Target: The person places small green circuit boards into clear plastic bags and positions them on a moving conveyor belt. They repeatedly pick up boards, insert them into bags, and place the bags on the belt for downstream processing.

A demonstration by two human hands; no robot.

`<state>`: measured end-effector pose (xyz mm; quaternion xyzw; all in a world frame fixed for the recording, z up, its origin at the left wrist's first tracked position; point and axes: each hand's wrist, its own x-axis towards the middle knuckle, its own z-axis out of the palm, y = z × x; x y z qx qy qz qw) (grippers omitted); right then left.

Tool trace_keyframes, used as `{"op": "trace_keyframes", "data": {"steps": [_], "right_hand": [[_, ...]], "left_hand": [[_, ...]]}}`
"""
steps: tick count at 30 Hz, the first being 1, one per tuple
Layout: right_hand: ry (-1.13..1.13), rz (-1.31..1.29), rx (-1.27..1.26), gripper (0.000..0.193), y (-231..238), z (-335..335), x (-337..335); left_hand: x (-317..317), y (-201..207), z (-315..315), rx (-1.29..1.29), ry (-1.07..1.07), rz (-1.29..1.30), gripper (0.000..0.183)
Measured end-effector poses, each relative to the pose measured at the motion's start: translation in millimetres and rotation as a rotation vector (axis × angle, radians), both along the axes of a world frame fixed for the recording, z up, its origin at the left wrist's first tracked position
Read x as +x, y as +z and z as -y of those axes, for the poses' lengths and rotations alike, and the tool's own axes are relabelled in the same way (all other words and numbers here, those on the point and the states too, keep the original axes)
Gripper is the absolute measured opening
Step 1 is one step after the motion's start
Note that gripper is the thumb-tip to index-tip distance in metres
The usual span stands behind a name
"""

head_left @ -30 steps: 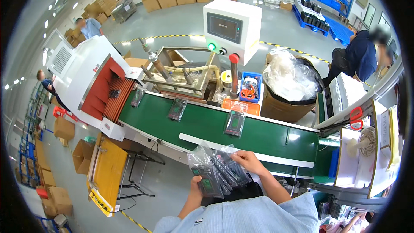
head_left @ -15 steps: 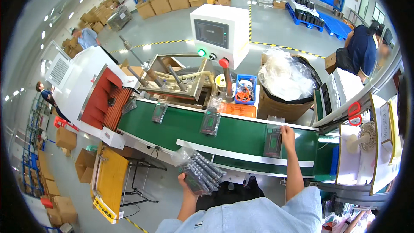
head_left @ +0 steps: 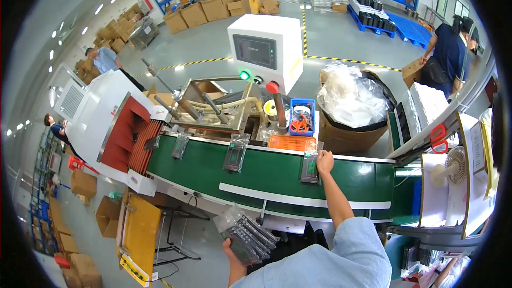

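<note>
My left hand (head_left: 233,253) grips a stack of flat dark packs (head_left: 248,234) in clear plastic bags, held in front of me below the belt's near edge. Over the green conveyor belt (head_left: 277,181), my right hand (head_left: 326,164) is closed at the upper right edge of one bagged dark flat pack (head_left: 310,168), which lies on the belt. Its fingertips are partly hidden. Farther left on the belt lie a second bagged pack (head_left: 234,154) and a third bagged pack (head_left: 180,146). Another small bagged pack (head_left: 153,142) is at the mouth of the white machine.
The white machine (head_left: 101,112) with red flaps stands at the belt's left end. Behind the belt are a control box (head_left: 266,48), a blue bin (head_left: 302,117), an orange tray (head_left: 292,143) and a carton of clear plastic (head_left: 352,101). A fan (head_left: 454,166) stands at the right.
The bagged packs on the belt have shifted left, the leftmost reaching the machine's mouth. My right hand has moved left and slightly away from me with its pack. My left hand still holds the stack.
</note>
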<state>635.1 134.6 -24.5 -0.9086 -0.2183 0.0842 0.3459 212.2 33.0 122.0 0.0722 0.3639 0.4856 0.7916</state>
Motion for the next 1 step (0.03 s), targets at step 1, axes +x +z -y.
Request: {"op": "trace_keyframes", "data": {"steps": [1], "right_hand": [[0.009,-0.006,0.011,0.023,-3.3,-4.0,-2.2]], "left_hand": [[-2.5,-4.5,-0.8,-0.004,0.023,-0.021,0.059]]}}
